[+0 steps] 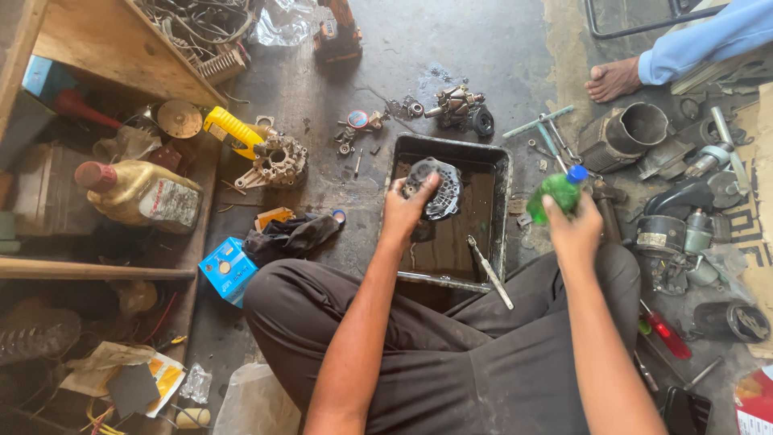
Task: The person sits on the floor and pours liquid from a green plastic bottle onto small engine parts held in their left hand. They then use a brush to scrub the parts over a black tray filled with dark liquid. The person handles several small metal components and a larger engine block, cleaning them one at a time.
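Note:
My left hand (404, 211) grips a round grey metal alternator housing (440, 191) and holds it over a black rectangular tray (501, 216) that has dark liquid in it. Beside the tray's right rim, my right hand (573, 228) holds a small green plastic bottle (555, 193) with a blue cap, tilted toward the tray. A metal tool (489, 271) leans on the tray's near right edge. I sit cross-legged on the floor in dark trousers, with the tray in front of my knees.
Another alternator casing (278, 163) and a yellow-handled tool (231, 129) lie to the left. A wooden shelf (97, 270) holds a golden oil jug (141, 193). Motor parts (680, 229), wrenches (547, 137) and a red screwdriver (667, 332) lie right. Another person's bare foot (613, 79) rests at top right.

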